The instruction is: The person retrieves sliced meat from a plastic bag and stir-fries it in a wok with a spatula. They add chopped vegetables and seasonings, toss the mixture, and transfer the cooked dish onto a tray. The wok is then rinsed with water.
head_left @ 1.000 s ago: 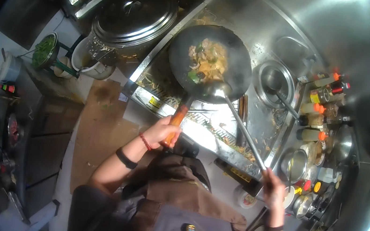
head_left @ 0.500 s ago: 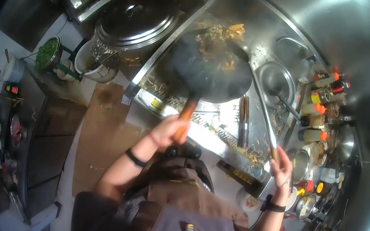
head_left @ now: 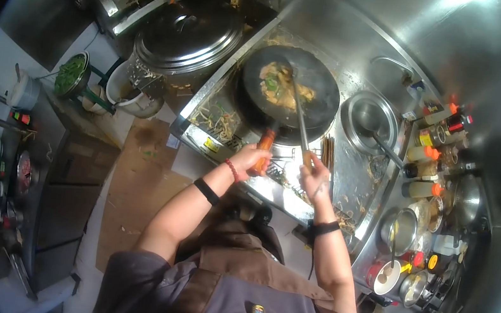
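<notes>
A dark wok (head_left: 252, 96) rests over the stove, its orange-brown wooden handle (head_left: 267, 139) wrapped by my left hand (head_left: 252, 159). In the wok lies a small heap of cooked food (head_left: 281, 90), with green leaves and yellowish pieces. My right hand (head_left: 316, 177) is closed around the wooden end of a long metal cooking utensil (head_left: 301, 117). The utensil's shaft slants into the wok, and its working end is among the food. I cannot make out whether that end is a ladle or a spatula.
Food scraps (head_left: 217, 121) litter the steel stove top (head_left: 351, 170). To the right stands a round metal pan (head_left: 368, 118) with a ladle (head_left: 387, 148) in it, then several sauce bottles (head_left: 423, 188). A big lidded pot (head_left: 186, 42) stands left of the stove.
The wok has come down level from a tilted, raised toss, and its food has settled inside. My right hand has swung left, bringing the utensil into the wok.
</notes>
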Motion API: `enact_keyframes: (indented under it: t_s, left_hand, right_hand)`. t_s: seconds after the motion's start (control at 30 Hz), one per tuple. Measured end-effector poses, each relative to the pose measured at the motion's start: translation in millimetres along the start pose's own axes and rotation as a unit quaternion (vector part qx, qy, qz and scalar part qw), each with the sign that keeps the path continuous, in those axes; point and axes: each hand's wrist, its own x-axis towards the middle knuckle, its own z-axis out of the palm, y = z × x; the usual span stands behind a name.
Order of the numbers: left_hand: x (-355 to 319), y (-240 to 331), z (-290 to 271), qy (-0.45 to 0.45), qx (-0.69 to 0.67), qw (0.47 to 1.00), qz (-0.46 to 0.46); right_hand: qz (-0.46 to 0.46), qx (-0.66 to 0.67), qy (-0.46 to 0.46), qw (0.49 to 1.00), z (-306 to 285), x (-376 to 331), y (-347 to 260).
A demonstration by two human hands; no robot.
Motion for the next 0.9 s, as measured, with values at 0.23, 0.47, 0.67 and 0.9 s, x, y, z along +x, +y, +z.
enact_keyframes:
  t_s: [0.23,0.47,0.67,0.9]
  left_hand:
    - [-83.7,12.2,-24.7,-0.040,0.008,0.999,-0.018]
    - [-33.7,10.6,-27.3,-0.040,-0.004,0.999,0.009]
    - [-90.9,-30.4,-49.4,-0.057,-0.026,0.997,-0.043]
    - [-33.9,26.9,0.1,-0.053,-0.049,0.997,0.005]
  right_hand:
    - [-0.073,-0.098,-0.016,0.992,-122.6,-134.9,4.1]
    - [-0.186,-0.394,-0.031,0.900,-166.1,-77.2,-41.3]
    - [-0.202,-0.177,0.042,0.962,-140.4,-78.5,-25.8]
    - [0.057,0.313,-0.065,0.946,-104.0,-125.2,-25.7]
